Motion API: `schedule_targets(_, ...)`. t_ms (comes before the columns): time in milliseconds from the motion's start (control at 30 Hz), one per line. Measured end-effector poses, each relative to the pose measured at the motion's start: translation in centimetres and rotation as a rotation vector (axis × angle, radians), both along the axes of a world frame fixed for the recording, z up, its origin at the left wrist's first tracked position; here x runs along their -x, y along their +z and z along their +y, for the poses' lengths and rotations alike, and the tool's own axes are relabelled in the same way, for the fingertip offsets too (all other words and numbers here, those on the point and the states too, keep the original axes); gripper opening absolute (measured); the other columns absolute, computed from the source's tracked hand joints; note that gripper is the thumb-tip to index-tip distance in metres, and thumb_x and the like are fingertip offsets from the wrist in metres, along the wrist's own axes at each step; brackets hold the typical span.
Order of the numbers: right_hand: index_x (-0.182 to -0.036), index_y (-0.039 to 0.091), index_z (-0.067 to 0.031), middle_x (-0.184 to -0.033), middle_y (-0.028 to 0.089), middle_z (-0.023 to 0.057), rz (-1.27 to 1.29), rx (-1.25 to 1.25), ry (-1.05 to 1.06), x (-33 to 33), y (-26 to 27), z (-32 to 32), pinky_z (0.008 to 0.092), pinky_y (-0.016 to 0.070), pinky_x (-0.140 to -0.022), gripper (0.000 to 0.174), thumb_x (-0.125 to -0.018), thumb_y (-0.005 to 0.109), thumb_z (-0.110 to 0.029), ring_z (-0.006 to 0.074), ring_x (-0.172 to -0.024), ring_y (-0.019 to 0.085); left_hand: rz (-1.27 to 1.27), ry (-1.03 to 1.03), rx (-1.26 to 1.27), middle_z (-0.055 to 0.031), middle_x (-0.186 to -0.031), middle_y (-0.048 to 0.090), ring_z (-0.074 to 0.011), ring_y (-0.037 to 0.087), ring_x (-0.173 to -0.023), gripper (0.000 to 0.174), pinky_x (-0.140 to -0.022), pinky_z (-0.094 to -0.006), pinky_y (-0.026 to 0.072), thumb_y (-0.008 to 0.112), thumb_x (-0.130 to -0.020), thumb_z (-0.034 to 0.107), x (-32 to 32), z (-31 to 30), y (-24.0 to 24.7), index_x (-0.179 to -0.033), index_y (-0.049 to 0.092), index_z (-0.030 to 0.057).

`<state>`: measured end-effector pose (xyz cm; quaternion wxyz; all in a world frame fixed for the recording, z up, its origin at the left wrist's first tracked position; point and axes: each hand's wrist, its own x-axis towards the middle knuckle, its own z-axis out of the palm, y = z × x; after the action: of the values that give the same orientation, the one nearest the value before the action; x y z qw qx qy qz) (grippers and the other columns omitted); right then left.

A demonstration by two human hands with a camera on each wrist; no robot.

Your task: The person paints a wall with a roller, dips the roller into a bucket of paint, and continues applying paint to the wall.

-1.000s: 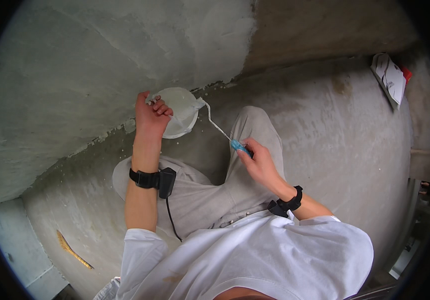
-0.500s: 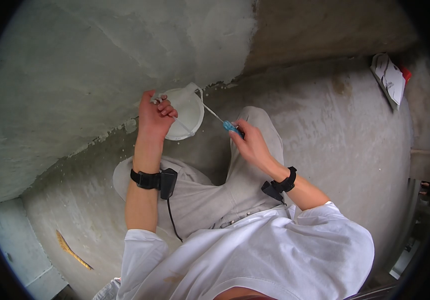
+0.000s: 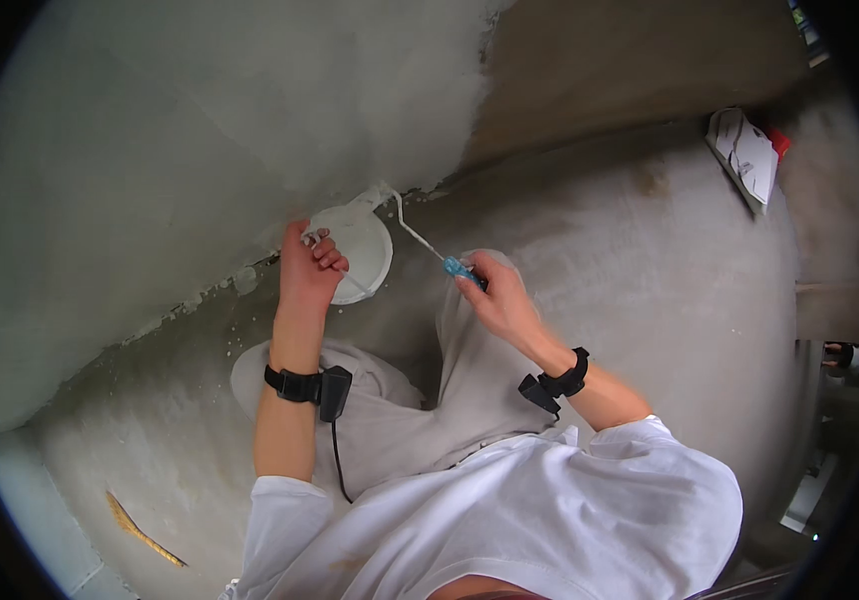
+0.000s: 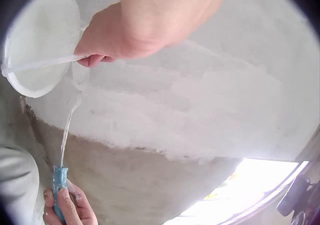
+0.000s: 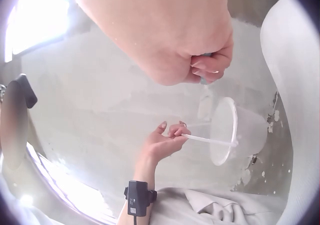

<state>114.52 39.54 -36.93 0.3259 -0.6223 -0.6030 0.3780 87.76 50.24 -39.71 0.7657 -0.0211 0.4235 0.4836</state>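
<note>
A white bucket of pale liquid stands against the wall base. Its thin white handle runs into the left hand, whose fingers curl round it. The right hand grips the blue handle of a paint roller; from it a bent, white-coated metal rod leads to the white roller head at the bucket's far rim, against the wall. In the left wrist view the right hand holds the blue handle low in the frame.
The wall is coated pale grey, with a brown uncoated part beyond. White drips dot the floor near the bucket. A yellowish stick lies at lower left, a white sheet-like object at upper right. The person's bent knees are close to the bucket.
The right hand has moved left with the roller, and the roller head has shifted towards the wall. The bucket has tilted or turned slightly; the left hand keeps its handle. The head view has also shifted.
</note>
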Motion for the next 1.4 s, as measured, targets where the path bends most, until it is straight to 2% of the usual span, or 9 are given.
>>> schedule_targets(267,-0.095,0.056,0.0017,-0.067,0.057,0.0184,-0.079,0.199,-0.053,0.5,13.9,0.3,0.0414,0.0412,-0.056,0.019,-0.087,0.059,-0.016,0.0347,-0.059,0.054,-0.035,-0.119,0.104,0.0051,-0.056,0.03,-0.0072,0.028,-0.048,0.02,-0.051,-0.0244,0.0266,0.056,-0.087,0.029,-0.2,0.9,6.9,-0.082,0.049,0.0114)
schedule_targets(400,-0.095,0.056,0.002,-0.064,0.056,0.0177,-0.052,0.382,-0.07,-2.7,28.8,2.6,0.0414,0.0412,-0.056,0.022,-0.088,0.06,-0.018,0.0347,-0.058,0.054,0.031,-0.151,0.151,0.0043,-0.057,0.031,-0.0076,0.029,-0.049,0.023,-0.051,-0.0246,0.0274,0.054,-0.088,0.031,-2.9,3.2,21.9,-0.085,0.05,0.0082)
schedule_targets(467,-0.093,0.059,0.002,-0.062,0.053,0.0129,-0.01,0.388,-0.127,-6.4,37.4,4.3,0.0358,0.0416,-0.055,0.022,-0.087,0.062,-0.019,0.0205,-0.055,0.049,0.064,-0.182,0.164,0.0046,-0.057,0.03,-0.0069,0.029,-0.05,0.023,-0.052,-0.0243,0.0277,0.053,-0.089,0.031,-6.0,5.3,31.8,-0.088,0.05,0.0078)
schedule_targets(567,-0.093,0.062,0.0024,-0.062,0.057,0.0176,0.033,0.426,-0.135,-12.5,47.0,6.4,0.0402,0.0425,-0.056,0.026,-0.088,0.062,-0.023,0.0321,-0.058,0.055,0.107,-0.192,0.167,0.0047,-0.058,0.029,-0.0069,0.029,-0.05,0.024,-0.052,-0.0243,0.0283,0.053,-0.089,0.031,-11.2,7.5,42.5,-0.085,0.049,0.0085)
schedule_targets(700,-0.089,0.064,0.003,-0.063,0.057,0.0174,0.078,0.409,-0.14,-22.0,57.4,7.9,0.039,0.0429,-0.056,0.028,-0.088,0.063,-0.025,0.0294,-0.057,0.055,0.103,-0.173,0.174,0.0046,-0.057,0.029,-0.0076,0.029,-0.05,0.025,-0.052,-0.0244,0.0285,0.052,-0.09,0.033,-18.2,9.0,55.1,-0.081,0.048,0.0091)
schedule_targets(767,-0.086,0.064,0.0022,-0.06,0.056,0.0063,0.128,0.44,-0.122,-25.9,60.8,6.4,0.0325,0.0419,-0.054,0.029,-0.089,0.062,-0.027,0.0142,-0.056,0.051,0.091,-0.116,0.188,0.0046,-0.057,0.028,-0.0084,0.029,-0.049,0.026,-0.052,-0.0249,0.0281,0.052,-0.09,0.033,-20.7,7.3,60.3,-0.078,0.048,0.0097)
schedule_targets(833,-0.086,0.064,0.0008,-0.06,0.056,0.0026,0.173,0.472,-0.103,-29.7,63.9,7.3,0.0298,0.041,-0.052,0.028,-0.09,0.061,-0.027,0.0103,-0.055,0.05,0.081,-0.091,0.18,0.0046,-0.057,0.029,-0.0088,0.029,-0.049,0.027,-0.052,-0.0253,0.0277,0.053,-0.089,0.034,-22.8,7.2,63.2,-0.078,0.048,0.0092)
schedule_targets(967,-0.085,0.063,0.0017,-0.061,0.059,0.0048,0.238,0.403,-0.175,-35.2,63.7,9.2,0.0306,0.0427,-0.053,0.028,-0.089,0.061,-0.026,0.0124,-0.055,0.053,0.074,-0.016,0.208,0.0046,-0.056,0.03,-0.0088,0.029,-0.048,0.03,-0.052,-0.026,0.0274,0.056,-0.085,0.036,-24.5,5.1,62.4,-0.078,0.048,0.0083)
schedule_targets(1400,-0.078,0.06,0.003,-0.06,0.057,0.0072,0.055,0.195,-0.383,-43.8,52.0,28.3,0.0336,0.0427,-0.054,0.032,-0.088,0.061,-0.027,0.0152,-0.055,0.054,0.121,0.354,0.351,0.0068,-0.049,0.031,-0.0079,0.026,-0.042,0.032,-0.05,-0.0267,0.0242,0.057,-0.082,0.04,-20.8,7.3,44.4,-0.068,0.047,0.0127)
